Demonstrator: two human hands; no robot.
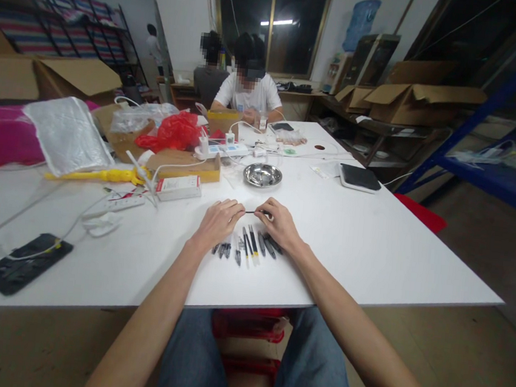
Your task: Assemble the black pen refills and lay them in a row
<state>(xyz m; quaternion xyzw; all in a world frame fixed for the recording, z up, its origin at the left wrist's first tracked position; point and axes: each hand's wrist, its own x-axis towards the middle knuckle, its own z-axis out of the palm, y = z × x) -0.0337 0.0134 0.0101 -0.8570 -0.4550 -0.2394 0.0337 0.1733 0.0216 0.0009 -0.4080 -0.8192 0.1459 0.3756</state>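
Note:
Between my two hands a thin dark rod [250, 212] is held level above the white table [371, 247]. My left hand [222, 219] pinches its left end, and my right hand [278, 221] pinches the right end, with fingers closed. Just below the hands lie several pen parts: black refills with yellow bands [253, 242], dark pen barrels [261, 244] on the right, and clear pieces with black tips [238, 253] on the left. A round metal dish [262, 175] with small dark items inside stands beyond the hands.
Left of the hands are a small white-red box [179, 187], a power strip [120, 202], cables and a black phone [25, 262]. A red bag [177, 131] lies farther back. At right is a black-topped device [360, 178]. People sit across the table.

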